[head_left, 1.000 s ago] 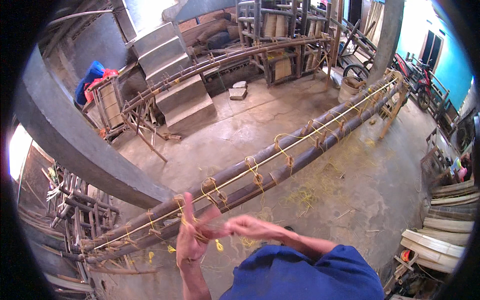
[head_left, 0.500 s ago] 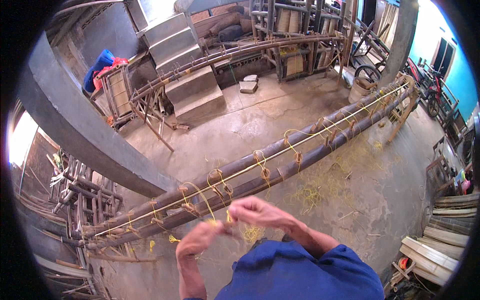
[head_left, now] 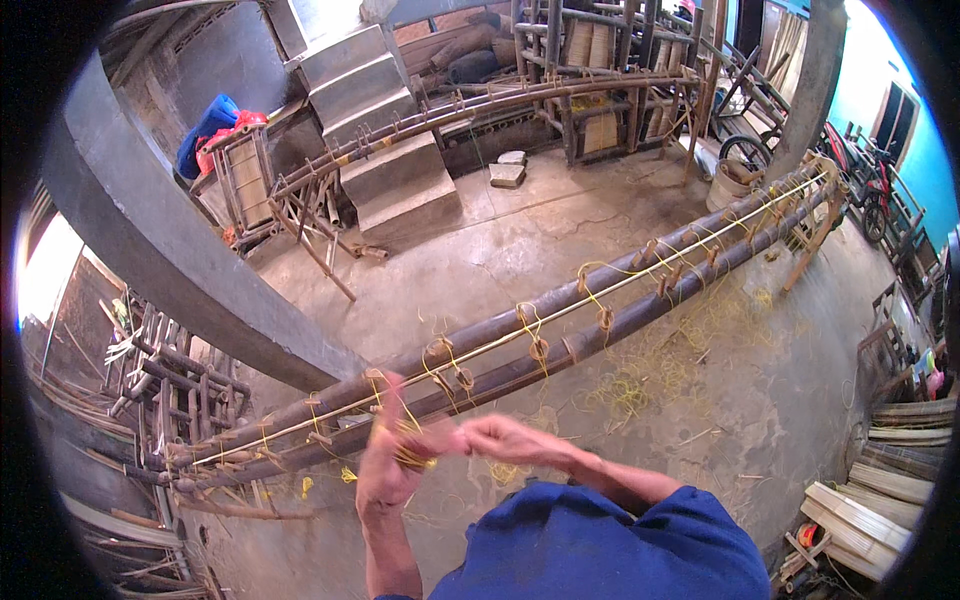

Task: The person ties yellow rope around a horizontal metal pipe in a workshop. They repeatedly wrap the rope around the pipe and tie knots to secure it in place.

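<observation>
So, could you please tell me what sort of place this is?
Probably a workshop, judging by the long pole frame, the stacks of pale slats and the tangled yellow strands on the grey floor.

Daylight, uneven. You get white glare in the opening (head_left: 48,265) past the floor's (head_left: 660,470) left edge; blown-out patch, too, above the turquoise wall (head_left: 925,130) beyond its far right corner. Pale sheen across the floor's far middle. Logs (head_left: 462,48) past the far edge: shaded. Your left hand (head_left: 388,470) motion-smeared, right hand (head_left: 495,437) milder. Fisheye bows the concrete pillar (head_left: 185,275); corners black.
</observation>
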`<state>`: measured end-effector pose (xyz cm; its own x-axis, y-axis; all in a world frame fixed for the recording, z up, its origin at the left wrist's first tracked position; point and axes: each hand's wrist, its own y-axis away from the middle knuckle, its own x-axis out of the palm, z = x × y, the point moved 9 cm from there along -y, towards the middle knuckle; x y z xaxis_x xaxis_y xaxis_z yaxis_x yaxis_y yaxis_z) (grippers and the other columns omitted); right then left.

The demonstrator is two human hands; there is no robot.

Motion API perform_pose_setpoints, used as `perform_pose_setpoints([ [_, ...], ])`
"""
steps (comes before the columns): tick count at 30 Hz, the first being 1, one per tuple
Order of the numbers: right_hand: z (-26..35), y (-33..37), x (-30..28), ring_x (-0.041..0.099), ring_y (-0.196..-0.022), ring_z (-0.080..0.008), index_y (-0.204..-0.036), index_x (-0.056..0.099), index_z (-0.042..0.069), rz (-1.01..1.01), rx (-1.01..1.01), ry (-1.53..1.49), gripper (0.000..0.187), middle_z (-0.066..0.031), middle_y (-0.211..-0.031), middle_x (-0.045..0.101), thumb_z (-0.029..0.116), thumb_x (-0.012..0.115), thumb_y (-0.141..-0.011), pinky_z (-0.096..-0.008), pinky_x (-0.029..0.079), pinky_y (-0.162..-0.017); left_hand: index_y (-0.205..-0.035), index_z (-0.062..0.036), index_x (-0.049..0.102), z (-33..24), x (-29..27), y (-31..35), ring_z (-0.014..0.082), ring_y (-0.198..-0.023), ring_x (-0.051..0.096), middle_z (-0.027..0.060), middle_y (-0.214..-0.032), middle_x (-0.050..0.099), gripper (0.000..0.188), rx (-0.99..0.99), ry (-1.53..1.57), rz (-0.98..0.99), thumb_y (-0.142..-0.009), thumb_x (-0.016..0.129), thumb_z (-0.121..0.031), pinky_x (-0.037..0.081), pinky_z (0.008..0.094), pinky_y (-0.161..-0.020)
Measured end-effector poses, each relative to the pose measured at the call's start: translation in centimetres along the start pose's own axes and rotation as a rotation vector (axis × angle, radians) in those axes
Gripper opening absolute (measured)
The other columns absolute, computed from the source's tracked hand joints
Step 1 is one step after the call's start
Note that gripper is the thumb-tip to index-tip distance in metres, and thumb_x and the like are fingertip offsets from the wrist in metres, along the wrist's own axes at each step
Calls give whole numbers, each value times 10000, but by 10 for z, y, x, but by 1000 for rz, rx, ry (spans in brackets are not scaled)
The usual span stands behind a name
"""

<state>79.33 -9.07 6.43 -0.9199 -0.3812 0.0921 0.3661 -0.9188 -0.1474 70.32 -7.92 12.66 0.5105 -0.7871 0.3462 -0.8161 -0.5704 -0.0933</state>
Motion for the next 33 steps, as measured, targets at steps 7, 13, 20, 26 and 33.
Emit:
perform_pose_setpoints([
  [7, 35, -3, -30, 364, -655, -45, -804, 559, 55, -95, 97, -12, 362, 72, -704, 417, 316, 431, -1021, -237, 316, -557, -1467, -44, 288, 37, 5, 14, 228, -1244, 494, 172, -1300, 558, 513, -426, -468, 354, -1024, 367, -288, 373, 402, -1059],
  [13, 7, 12, 4, 386, -701, -52, -822, 550, 38, 45, 135, 15, 352, 61, -717, 424, 313, 445, -1015, -259, 350, -596, -1470, -59, 287, -35, -33, -12, 315, -1269, 462, 158, -1517, 284, 515, 277, 28, -471, -1026, 365, -308, 380, 436, -1055],
  [20, 13, -4, -17, 373, -686, -48, -795, 539, 42, -116, 5, -23, 369, 64, -712, 413, 308, 427, -1025, -240, 325, -571, -1490, -108, 240, 9, 3, -7, 303, -1297, 435, 193, -1345, 483, 563, -110, -232, 109, -1012, 386, -368, 392, 482, -1038],
  [26, 51, 10, -13, 420, -693, -76, -847, 575, 2, 13, 169, 182, 366, 14, -709, 481, 299, 442, -1015, -283, 380, -614, -1483, -86, 236, -14, -38, -11, 292, -1330, 404, 150, -1377, 473, 596, 110, -143, -548, -1002, 399, -399, 367, 484, -1061],
  [33, 35, -6, -47, 425, -669, -82, -836, 574, -12, -163, 74, 195, 335, 4, -666, 479, 262, 470, -997, -295, 391, -587, -1425, -30, 364, 32, 8, 8, 318, -1165, 571, 188, -1183, 630, 592, -301, -475, 289, -1002, 357, -444, 311, 487, -1082],
])
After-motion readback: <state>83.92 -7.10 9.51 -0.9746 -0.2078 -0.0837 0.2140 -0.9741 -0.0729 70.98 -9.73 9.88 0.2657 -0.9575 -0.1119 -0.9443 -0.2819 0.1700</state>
